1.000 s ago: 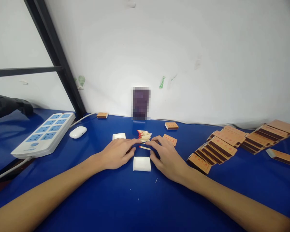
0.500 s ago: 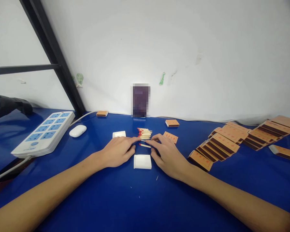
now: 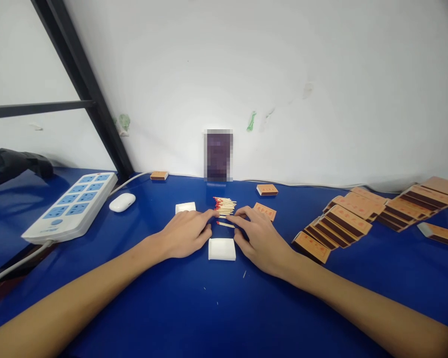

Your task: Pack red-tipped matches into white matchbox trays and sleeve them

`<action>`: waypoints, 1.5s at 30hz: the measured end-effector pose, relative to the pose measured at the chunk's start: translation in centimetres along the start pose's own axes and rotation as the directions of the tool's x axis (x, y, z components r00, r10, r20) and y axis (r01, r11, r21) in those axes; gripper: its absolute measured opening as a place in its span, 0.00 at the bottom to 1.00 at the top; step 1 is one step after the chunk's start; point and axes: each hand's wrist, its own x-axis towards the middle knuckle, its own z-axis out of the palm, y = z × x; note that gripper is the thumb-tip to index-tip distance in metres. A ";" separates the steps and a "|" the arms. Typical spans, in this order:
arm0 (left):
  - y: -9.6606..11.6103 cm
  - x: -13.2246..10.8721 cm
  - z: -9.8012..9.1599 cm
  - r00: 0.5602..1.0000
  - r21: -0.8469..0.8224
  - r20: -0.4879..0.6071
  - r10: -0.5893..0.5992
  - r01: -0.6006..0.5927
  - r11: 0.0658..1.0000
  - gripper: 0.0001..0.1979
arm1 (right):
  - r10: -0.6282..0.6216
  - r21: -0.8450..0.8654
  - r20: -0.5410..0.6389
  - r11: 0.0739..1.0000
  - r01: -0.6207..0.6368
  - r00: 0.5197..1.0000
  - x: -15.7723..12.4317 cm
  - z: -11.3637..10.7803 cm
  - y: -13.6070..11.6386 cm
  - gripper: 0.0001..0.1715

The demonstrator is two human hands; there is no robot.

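Note:
A small pile of red-tipped matches (image 3: 226, 206) lies on the blue table in front of my hands. My left hand (image 3: 186, 232) rests at its left, index finger stretched out to a single match (image 3: 223, 217) just below the pile. At that match's other end is the index fingertip of my right hand (image 3: 259, 238), whose fingers are apart and bent. One more match (image 3: 226, 224) lies lower, between the two hands. Nearest me sits a white matchbox tray (image 3: 222, 249), beside my right thumb. Another white tray (image 3: 185, 207) is partly hidden behind my left hand.
An orange matchbox sleeve (image 3: 266, 211) lies behind my right hand. Two matchboxes, one at right (image 3: 267, 189) and one at left (image 3: 159, 175), stand near the wall. Overlapping matchbox sleeves (image 3: 347, 219) spread across the right side. A power strip (image 3: 70, 206) and white earbud case (image 3: 122, 202) are left.
The whole view has shifted slightly, with things appearing a little further right. Both hands keep nearly the same place at the matches.

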 end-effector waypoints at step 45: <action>-0.1 -0.1 0.1 1.000 0.034 -0.009 0.019 -0.019 0.999 0.25 | 0.030 -0.046 0.032 0.999 -0.029 0.999 0.0 -0.3 -0.1 0.21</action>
